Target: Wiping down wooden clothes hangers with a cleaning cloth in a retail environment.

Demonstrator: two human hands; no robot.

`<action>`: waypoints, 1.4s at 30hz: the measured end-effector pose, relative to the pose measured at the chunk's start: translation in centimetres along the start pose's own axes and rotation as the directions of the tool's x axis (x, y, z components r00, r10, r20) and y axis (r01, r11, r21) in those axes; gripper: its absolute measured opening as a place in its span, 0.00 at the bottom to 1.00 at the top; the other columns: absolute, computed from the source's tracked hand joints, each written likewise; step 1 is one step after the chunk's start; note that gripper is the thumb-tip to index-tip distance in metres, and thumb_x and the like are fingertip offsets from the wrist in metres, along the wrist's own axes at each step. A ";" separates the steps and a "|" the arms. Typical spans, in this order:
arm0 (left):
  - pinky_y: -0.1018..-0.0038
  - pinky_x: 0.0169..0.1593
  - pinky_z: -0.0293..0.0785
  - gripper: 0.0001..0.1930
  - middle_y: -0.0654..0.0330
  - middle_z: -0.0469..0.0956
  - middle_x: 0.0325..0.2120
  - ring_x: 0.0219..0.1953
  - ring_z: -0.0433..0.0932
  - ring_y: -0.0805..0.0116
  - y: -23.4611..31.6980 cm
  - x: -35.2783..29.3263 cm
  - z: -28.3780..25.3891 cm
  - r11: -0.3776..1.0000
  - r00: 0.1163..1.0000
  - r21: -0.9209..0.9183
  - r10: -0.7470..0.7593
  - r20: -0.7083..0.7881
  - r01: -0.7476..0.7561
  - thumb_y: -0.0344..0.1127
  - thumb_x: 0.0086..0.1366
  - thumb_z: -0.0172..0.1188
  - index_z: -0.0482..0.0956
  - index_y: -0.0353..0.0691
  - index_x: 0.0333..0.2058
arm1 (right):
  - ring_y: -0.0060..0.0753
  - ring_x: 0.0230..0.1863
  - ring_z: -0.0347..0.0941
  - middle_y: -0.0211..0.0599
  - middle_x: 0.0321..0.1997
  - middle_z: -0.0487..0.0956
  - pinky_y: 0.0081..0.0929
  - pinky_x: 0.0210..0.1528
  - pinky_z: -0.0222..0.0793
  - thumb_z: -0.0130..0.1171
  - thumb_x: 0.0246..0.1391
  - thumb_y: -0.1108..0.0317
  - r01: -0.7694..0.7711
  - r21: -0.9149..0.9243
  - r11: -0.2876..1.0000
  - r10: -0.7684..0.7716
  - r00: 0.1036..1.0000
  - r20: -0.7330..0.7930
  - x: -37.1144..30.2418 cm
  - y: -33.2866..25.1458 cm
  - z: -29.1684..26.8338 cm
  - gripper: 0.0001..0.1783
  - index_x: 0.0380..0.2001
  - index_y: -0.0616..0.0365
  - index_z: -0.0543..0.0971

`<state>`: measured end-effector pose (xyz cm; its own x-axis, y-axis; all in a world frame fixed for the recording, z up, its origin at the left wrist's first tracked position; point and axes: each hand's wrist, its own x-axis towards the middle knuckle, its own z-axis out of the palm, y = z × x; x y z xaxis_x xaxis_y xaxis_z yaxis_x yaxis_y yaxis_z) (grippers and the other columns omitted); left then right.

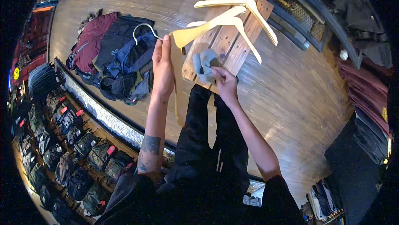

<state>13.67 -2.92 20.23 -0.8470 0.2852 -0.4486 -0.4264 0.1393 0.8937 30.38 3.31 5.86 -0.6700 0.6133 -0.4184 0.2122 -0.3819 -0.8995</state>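
Observation:
My left hand (163, 65) is raised, its fingers closed round the neck of a pale wooden hanger (189, 35). The hanger's metal hook (144, 24) sticks out to the left of my fingertips, and one of its arms hangs down beside my wrist. On the near end of a wooden bench (194, 62) lies a crumpled grey cloth (204, 65), perhaps a cap or a small garment. My right hand (226, 86) has its fingers pinched together at the cloth's right edge. Further along the bench are more pale wooden hangers (253, 7).
A heap of dark and maroon clothes (114, 52) lies on the wooden floor (174, 0) left of the bench. Rows of backpacks (79, 142) line the lower left. Folded garments (365, 96) are stacked at the right. A metal-framed mesh shelf (303, 11) runs behind the bench.

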 end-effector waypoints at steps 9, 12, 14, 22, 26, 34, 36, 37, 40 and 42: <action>0.81 0.37 0.65 0.18 0.69 0.74 0.29 0.32 0.66 0.82 -6.0 6.6 2.6 0.850 0.946 0.481 0.058 0.320 -0.215 0.46 0.75 0.52 0.77 0.34 0.41 | 0.39 0.43 0.81 0.40 0.39 0.84 0.32 0.50 0.74 0.66 0.55 0.69 0.290 -0.637 0.714 -0.398 0.917 -0.028 4.0 -1.9 -9.1 0.13 0.43 0.63 0.83; 0.77 0.36 0.70 0.18 0.62 0.78 0.31 0.32 0.70 0.79 -7.2 7.9 3.9 0.761 0.927 0.584 0.060 0.370 -0.283 0.44 0.75 0.54 0.76 0.30 0.45 | 0.44 0.46 0.79 0.44 0.44 0.82 0.38 0.50 0.73 0.70 0.51 0.66 0.355 -0.862 0.361 -0.640 0.767 0.047 5.2 -5.4 -10.1 0.19 0.46 0.60 0.81; 0.75 0.40 0.73 0.20 0.55 0.81 0.35 0.35 0.75 0.76 -8.3 9.7 6.1 0.775 0.802 0.495 0.026 0.597 -0.394 0.45 0.74 0.54 0.77 0.30 0.49 | 0.43 0.48 0.78 0.44 0.47 0.81 0.39 0.50 0.73 0.70 0.50 0.65 0.372 -0.863 0.343 -0.617 0.781 0.092 6.3 -5.6 -11.5 0.22 0.49 0.59 0.80; 0.74 0.37 0.73 0.18 0.59 0.81 0.30 0.31 0.78 0.76 -10.9 15.6 12.9 0.881 0.639 0.322 -0.029 0.769 -0.347 0.44 0.73 0.55 0.79 0.31 0.44 | 0.45 0.41 0.80 0.43 0.43 0.80 0.34 0.42 0.76 0.70 0.52 0.66 0.348 -0.773 0.531 -0.441 0.892 0.099 10.7 -2.2 -15.0 0.24 0.53 0.57 0.80; 0.68 0.40 0.75 0.18 0.49 0.82 0.36 0.37 0.82 0.61 -10.7 17.8 14.0 0.458 0.502 0.345 0.282 0.818 -0.819 0.40 0.68 0.63 0.78 0.31 0.48 | 0.46 0.37 0.80 0.44 0.40 0.80 0.35 0.38 0.76 0.67 0.55 0.67 0.254 -0.730 0.634 -0.384 0.923 -0.013 12.5 -2.6 -14.9 0.20 0.52 0.58 0.81; 0.58 0.48 0.77 0.15 0.47 0.80 0.43 0.44 0.80 0.44 -12.1 23.4 13.4 0.200 0.442 0.398 0.281 0.852 -0.895 0.32 0.61 0.65 0.80 0.36 0.46 | 0.45 0.37 0.79 0.44 0.38 0.79 0.39 0.38 0.76 0.63 0.56 0.73 0.274 -0.760 0.589 -0.526 0.844 -0.103 18.1 -0.5 -16.5 0.16 0.49 0.59 0.83; 0.57 0.46 0.77 0.13 0.48 0.80 0.41 0.43 0.80 0.44 -14.6 23.4 15.0 0.217 0.428 0.373 0.344 0.836 -0.902 0.33 0.62 0.63 0.80 0.38 0.45 | 0.44 0.35 0.78 0.43 0.36 0.78 0.39 0.37 0.75 0.64 0.55 0.73 0.236 -0.795 0.559 -0.510 0.854 -0.104 19.5 0.0 -18.2 0.16 0.48 0.59 0.83; 0.57 0.45 0.78 0.13 0.48 0.80 0.41 0.42 0.80 0.45 -13.1 24.7 13.7 0.115 0.452 0.440 0.321 0.832 -0.891 0.35 0.63 0.62 0.81 0.40 0.45 | 0.43 0.35 0.77 0.42 0.34 0.77 0.39 0.38 0.75 0.64 0.54 0.72 0.283 -0.812 0.510 -0.581 0.809 -0.083 20.9 -0.4 -16.5 0.16 0.48 0.59 0.84; 0.56 0.43 0.78 0.12 0.48 0.81 0.39 0.40 0.81 0.45 -14.1 26.3 14.2 0.051 0.513 0.526 0.322 0.796 -0.849 0.37 0.63 0.61 0.81 0.43 0.44 | 0.39 0.38 0.75 0.38 0.31 0.75 0.40 0.43 0.72 0.66 0.51 0.70 0.295 -0.884 0.363 -0.663 0.748 -0.022 23.5 -0.1 -16.6 0.16 0.45 0.58 0.85; 0.55 0.42 0.78 0.11 0.48 0.81 0.38 0.39 0.81 0.45 -14.8 26.9 14.4 0.047 0.551 0.569 0.323 0.769 -0.821 0.39 0.64 0.61 0.81 0.44 0.43 | 0.38 0.41 0.74 0.36 0.32 0.75 0.39 0.45 0.70 0.67 0.51 0.68 0.265 -0.913 0.312 -0.660 0.751 -0.008 24.3 -0.3 -16.6 0.15 0.44 0.55 0.86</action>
<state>1.75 16.33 -5.05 -0.3606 0.9317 0.0441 0.8561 0.3119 0.4121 25.85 29.82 -6.14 -0.6380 0.7179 0.2784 0.5380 0.6743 -0.5058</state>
